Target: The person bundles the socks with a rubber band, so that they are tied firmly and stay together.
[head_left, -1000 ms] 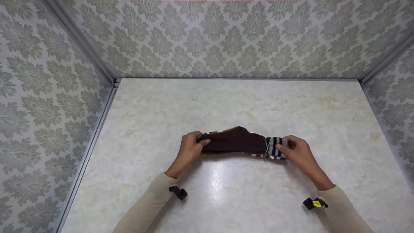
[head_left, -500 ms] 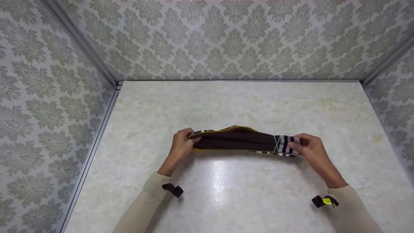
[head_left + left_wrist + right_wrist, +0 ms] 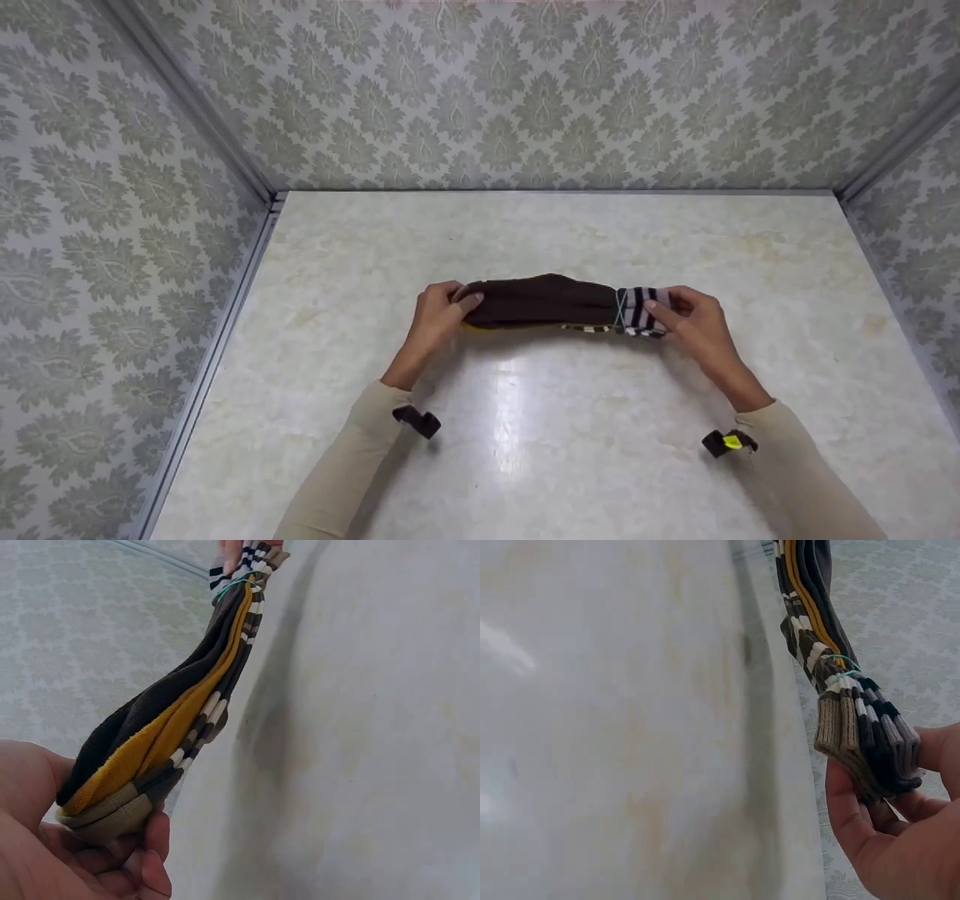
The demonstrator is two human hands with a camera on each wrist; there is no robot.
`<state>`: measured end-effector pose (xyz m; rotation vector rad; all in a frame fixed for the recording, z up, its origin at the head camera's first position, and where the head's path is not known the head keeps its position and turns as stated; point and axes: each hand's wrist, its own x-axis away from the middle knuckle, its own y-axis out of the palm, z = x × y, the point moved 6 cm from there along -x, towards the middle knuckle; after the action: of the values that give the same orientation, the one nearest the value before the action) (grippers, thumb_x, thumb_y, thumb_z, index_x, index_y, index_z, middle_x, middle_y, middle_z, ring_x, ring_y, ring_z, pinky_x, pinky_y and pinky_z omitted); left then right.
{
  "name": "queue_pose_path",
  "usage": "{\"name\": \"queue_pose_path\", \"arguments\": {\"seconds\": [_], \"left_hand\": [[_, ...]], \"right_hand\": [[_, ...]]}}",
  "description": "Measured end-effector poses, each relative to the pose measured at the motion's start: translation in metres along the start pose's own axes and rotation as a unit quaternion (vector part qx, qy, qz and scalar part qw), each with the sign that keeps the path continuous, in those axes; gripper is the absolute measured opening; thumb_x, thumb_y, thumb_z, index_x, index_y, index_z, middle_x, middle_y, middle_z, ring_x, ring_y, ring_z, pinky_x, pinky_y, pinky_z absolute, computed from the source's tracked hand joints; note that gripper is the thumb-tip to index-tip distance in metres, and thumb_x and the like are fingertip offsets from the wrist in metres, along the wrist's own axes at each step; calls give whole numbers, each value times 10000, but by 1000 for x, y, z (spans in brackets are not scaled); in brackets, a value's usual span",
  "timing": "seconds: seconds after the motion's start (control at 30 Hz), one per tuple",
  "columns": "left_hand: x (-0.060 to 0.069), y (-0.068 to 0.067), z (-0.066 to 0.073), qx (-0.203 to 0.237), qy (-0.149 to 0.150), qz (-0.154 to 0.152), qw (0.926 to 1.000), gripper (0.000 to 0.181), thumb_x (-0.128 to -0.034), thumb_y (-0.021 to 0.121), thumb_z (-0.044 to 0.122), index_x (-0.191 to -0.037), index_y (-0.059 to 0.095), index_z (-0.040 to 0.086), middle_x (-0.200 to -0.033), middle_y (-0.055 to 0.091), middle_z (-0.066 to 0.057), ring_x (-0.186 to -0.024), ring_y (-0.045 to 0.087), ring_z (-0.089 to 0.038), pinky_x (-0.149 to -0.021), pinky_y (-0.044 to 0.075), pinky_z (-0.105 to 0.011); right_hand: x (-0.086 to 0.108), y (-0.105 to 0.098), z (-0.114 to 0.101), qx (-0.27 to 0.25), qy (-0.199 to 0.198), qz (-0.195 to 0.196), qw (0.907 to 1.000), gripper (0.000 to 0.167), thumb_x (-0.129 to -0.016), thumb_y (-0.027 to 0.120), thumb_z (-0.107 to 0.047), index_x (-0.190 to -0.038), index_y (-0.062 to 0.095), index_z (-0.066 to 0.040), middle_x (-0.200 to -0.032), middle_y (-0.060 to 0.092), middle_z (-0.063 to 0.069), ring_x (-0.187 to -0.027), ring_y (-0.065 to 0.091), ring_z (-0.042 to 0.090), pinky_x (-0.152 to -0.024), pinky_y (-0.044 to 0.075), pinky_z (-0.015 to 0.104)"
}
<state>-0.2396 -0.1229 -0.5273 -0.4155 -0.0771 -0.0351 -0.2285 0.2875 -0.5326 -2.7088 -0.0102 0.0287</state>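
Note:
Between the two hands a bundle of socks (image 3: 544, 302) is stretched above the table. Its upper layer is dark brown. The left wrist view shows mustard, black and striped layers stacked together, with beige toes. A thin green band (image 3: 620, 307) is tied round the bundle near the striped cuffs (image 3: 866, 727). My left hand (image 3: 436, 319) grips the toe end, thumb on top and fingers beneath. At the other end my right hand (image 3: 697, 319) pinches the grey-and-black striped cuffs between thumb and fingers. The bundle's underside is hidden in the head view.
A pale marbled table (image 3: 525, 412) lies below the hands. Walls with a leaf pattern (image 3: 495, 97) enclose its back and sides, and a grey metal frame (image 3: 225, 337) runs along the left edge. Both sleeves carry a black wrist strap (image 3: 417, 422).
The sock bundle was drawn right and pulled tauter, then came back left. It now sits slightly farther from me, with its dark face turned up more. Both hands have kept their grip.

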Motion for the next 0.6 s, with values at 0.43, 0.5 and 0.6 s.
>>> {"name": "queue_pose_path", "arguments": {"seconds": [0.43, 0.5, 0.6], "left_hand": [[-22, 13, -32, -252, -58, 48, 9997, 269, -1020, 767, 185, -789, 655, 107, -700, 557, -17, -675, 487, -203, -669, 403, -355], [-32, 15, -45, -297, 82, 92, 9995, 246, -1002, 788, 206, -793, 694, 118, -714, 599, -13, -688, 510, -195, -663, 412, -341], [-39, 14, -51, -310, 118, 174, 9993, 226, -994, 799, 220, -798, 732, 129, -718, 637, -16, -685, 537, -198, -650, 431, -334]], "right_hand": [[-16, 8, 14, 706, 157, -539, 9959, 317, -1079, 736, -268, -1155, 725, 40, -964, 674, 83, -864, 595, 183, -728, 498, 250], [-17, 8, 16, 744, 180, -574, 9954, 298, -1074, 738, -244, -1144, 725, 46, -963, 687, 99, -856, 602, 181, -726, 500, 247], [-20, 8, 16, 682, 188, -577, 9958, 338, -1066, 751, -237, -1201, 728, 73, -1039, 738, 156, -868, 649, 154, -733, 535, 232]]}}
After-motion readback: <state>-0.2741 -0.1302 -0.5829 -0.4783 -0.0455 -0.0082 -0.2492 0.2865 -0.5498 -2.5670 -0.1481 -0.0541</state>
